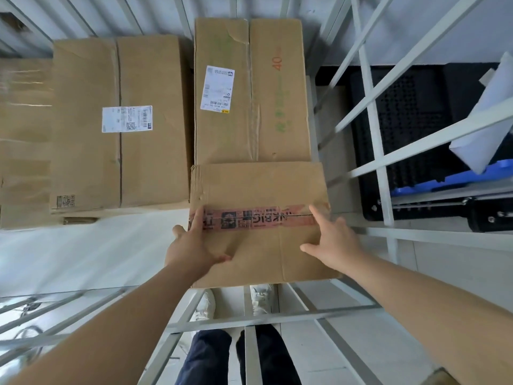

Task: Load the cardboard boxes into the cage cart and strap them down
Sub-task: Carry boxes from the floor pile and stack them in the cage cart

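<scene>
Between your hands, at the cage cart's [372, 107] near right side, is the small cardboard box [258, 187]: creased brown flaps, pink printed tape [258, 218] along its seam, touching a labelled box [249, 93] behind. Your left hand [191, 243] grips its left edge, thumb on top; your right hand [333, 243] rests on top, fingers spread.

Your left hand [194, 245] grips the left edge of the red-taped box [258, 187], while your right hand [333, 240] lies flat on its top, fingers spread. Beyond it, a wide labelled box [150, 162] and a narrow labelled box [277, 129] lie side by side inside the cage cart [369, 79].
</scene>
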A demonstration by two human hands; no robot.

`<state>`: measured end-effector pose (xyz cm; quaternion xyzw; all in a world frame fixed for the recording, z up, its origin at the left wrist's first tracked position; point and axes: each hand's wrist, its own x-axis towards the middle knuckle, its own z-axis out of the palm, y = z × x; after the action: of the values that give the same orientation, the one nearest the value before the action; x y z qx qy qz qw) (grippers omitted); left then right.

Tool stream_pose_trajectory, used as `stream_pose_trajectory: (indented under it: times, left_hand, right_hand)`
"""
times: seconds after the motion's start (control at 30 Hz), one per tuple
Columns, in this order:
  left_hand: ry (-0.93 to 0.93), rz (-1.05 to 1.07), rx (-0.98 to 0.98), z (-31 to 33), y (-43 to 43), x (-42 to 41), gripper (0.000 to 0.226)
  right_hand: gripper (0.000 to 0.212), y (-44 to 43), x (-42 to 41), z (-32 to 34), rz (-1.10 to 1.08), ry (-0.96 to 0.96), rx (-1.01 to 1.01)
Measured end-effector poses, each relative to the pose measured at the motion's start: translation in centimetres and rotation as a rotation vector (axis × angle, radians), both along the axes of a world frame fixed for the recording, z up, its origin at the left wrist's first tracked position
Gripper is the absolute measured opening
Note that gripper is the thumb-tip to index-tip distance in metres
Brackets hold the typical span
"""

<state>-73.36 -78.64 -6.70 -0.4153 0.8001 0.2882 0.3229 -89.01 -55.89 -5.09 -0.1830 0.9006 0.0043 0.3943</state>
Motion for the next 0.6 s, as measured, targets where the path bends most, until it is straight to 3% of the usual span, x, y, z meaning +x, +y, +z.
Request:
stream_pose_trajectory:
  times: [0.3, 0.6]
  left_hand:
    - [0.005, -0.080, -0.051, -3.3, 1.0, 0.2, 0.137]
    - [-0.007, -0.107, -0.049, -3.0, 1.7, 1.2, 0.138]
  right_hand:
    - [0.110, 0.2, 0.2, -3.3, 0.035, 0.007, 0.054]
    - [0.113, 1.5, 0.8, -3.9, 0.055, -0.030, 0.091]
